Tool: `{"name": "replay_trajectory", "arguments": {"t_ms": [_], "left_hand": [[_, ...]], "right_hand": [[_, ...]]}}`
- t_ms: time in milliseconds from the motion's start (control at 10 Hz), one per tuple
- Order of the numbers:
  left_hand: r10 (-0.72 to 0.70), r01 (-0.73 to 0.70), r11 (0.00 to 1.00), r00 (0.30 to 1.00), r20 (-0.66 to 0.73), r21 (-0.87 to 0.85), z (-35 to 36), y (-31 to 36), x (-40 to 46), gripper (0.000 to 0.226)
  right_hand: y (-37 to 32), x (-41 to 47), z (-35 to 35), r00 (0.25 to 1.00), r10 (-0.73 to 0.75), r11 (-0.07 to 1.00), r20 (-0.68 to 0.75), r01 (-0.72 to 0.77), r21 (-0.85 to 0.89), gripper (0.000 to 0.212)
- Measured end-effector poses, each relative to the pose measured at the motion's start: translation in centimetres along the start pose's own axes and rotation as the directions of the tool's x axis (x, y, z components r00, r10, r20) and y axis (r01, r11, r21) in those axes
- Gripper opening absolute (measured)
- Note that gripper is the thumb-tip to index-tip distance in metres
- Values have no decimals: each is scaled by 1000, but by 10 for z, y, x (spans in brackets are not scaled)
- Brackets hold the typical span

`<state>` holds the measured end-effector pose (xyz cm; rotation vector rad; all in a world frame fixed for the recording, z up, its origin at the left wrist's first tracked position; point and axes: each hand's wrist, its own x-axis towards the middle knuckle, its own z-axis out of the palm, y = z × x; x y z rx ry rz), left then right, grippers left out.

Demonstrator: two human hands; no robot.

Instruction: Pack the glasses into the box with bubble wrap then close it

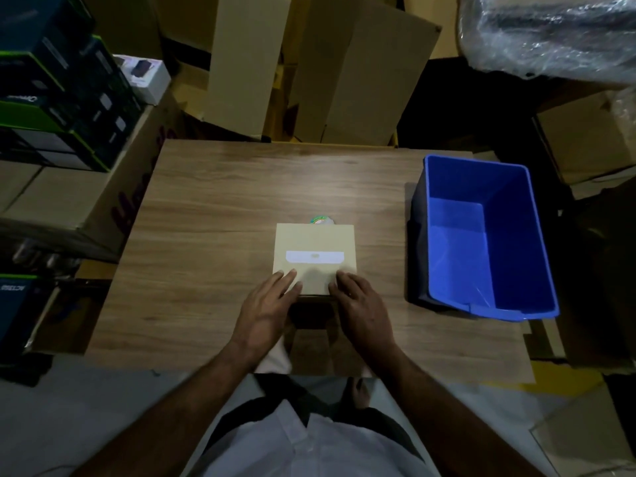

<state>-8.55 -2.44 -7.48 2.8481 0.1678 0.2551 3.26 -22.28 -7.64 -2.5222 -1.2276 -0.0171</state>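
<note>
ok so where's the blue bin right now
In the head view the blue bin stands on the right side of the wooden table, to the right of the closed box and apart from it, beyond the right hand.

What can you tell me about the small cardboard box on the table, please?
The cardboard box is small, square and pale tan, with a white label strip across its lid. It looks closed and lies flat on the wooden table, left of the blue bin. The left hand and right hand rest their fingers on its near edge. A small round object peeks out behind its far edge.
</note>
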Motion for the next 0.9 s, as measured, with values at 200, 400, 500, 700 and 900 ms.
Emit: {"name": "replay_trajectory", "arguments": {"t_ms": [200, 400, 500, 700, 900], "left_hand": [[9, -10, 1000, 997, 75, 5, -9, -5, 11, 73], [-58, 40, 995, 977, 204, 92, -14, -23, 72, 76], [-42, 23, 995, 979, 200, 96, -13, -35, 92, 69], [-53, 22, 992, 965, 256, 122, -14, -47, 115, 78], [-41, 23, 983, 995, 93, 184, -22, -39, 117, 58]], "right_hand": [[10, 8, 3, 997, -53, 999, 64, 52, 16, 50], [15, 67, -4, 998, 9, 1000, 61, -10, 18, 52], [18, 87, -1, 995, 54, 998, 87, -55, 9, 54], [22, 110, -3, 977, 142, 989, 156, -145, 9, 55], [15, 113, -14, 992, 105, 993, 73, -100, -61, 65]]}}
